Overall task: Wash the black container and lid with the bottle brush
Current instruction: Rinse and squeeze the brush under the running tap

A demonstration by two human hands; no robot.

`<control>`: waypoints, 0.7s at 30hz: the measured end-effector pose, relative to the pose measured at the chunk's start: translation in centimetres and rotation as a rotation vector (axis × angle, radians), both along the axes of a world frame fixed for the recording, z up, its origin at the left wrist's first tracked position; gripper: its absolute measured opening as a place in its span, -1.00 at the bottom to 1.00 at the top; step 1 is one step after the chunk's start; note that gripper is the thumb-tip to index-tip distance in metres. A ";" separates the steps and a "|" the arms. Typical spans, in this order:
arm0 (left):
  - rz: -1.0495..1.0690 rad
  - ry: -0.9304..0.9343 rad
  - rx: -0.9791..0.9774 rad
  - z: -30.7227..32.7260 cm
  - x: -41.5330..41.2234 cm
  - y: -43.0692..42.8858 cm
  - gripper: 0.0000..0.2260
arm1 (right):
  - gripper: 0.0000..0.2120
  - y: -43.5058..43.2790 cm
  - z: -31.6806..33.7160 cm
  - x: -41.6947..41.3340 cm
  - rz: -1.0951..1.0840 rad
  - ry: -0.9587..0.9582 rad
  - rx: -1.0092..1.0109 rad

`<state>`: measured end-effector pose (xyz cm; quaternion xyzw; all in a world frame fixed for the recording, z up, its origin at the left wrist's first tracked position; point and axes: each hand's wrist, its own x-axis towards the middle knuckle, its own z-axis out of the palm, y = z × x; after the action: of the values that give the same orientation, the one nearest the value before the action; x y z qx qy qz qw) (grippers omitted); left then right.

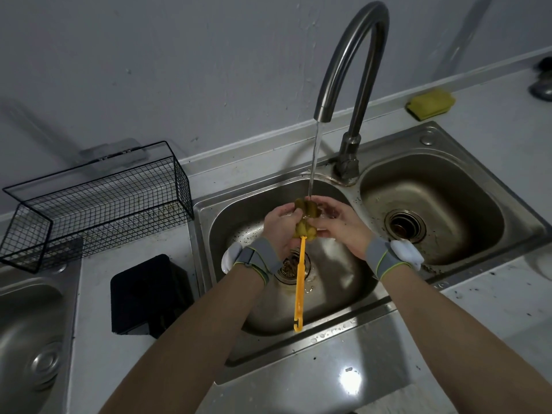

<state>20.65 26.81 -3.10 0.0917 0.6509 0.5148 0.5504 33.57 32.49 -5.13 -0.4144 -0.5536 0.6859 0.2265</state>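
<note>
I am at the wetting step: my left hand [279, 230] and right hand [340, 230] both grip the sponge head of the yellow plastic bottle brush [301, 264] under the tap stream [314, 156]. Next, I think, I must fetch the black box-shaped container [149, 294] from beside the steel sink [203, 213].

We are looking at a bottle brush [299, 282] showing an orange-yellow handle and an olive-yellow foam head. The container [149, 294] is showing plain black, the wire basket [119, 186] a black grid, the sponge [430, 104] yellow over green, and our wristbands [257, 258] grey, edged lime.
</note>
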 end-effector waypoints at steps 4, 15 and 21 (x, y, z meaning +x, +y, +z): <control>-0.041 0.008 0.032 0.4 0.6 0.2 -0.73 | -0.81 0.2 0.6 -0.9 -0.110 -0.096 0.064; 0.006 -0.007 0.070 0.2 0.1 1.1 -0.78 | -0.40 0.9 1.0 0.2 0.056 -0.007 -0.043; -0.052 0.073 0.083 0.2 0.0 0.7 -0.75 | -0.82 1.8 -0.7 -0.9 -0.121 -0.075 -0.056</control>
<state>20.62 27.55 -2.88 0.1501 0.6459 0.5232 0.5352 32.65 34.31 -5.78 -0.4786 -0.5161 0.6704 0.2349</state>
